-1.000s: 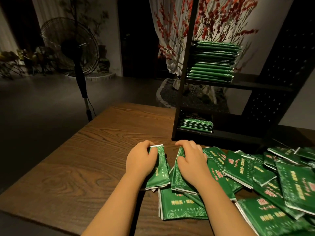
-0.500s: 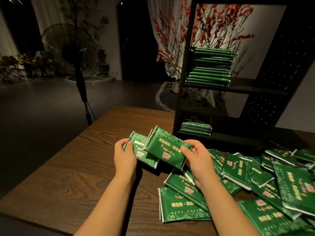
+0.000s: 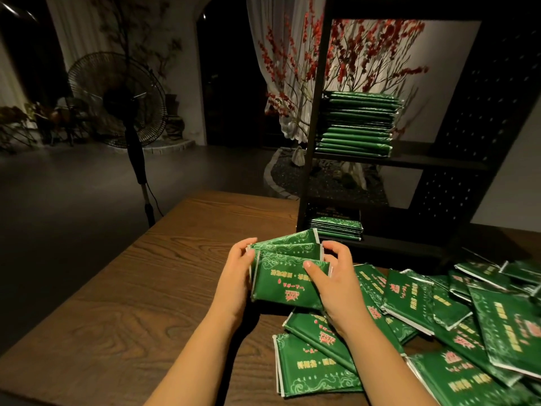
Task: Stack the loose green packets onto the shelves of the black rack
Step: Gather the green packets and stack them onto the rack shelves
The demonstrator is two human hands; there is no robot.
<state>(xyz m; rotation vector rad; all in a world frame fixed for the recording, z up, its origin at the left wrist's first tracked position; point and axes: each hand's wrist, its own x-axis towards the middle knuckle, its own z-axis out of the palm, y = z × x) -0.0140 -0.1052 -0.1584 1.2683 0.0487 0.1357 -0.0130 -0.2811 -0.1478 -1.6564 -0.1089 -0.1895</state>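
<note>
Evidently a small bundle of green packets [image 3: 288,276] is held above the table [image 3: 123,303], gripped endwise by left hand [image 3: 238,276] and right hand [image 3: 333,276]. Judged light, flexible, slick; short ends are best pinched.

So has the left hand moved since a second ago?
Yes. The left hand has lifted off the table, gripping the gathered packets and rising toward the rack.

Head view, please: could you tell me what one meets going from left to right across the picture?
Standing fan → left hand → held bundle of green packets → right hand → tall packet stack on the black rack's upper shelf → loose packets heaped on the table.
</note>
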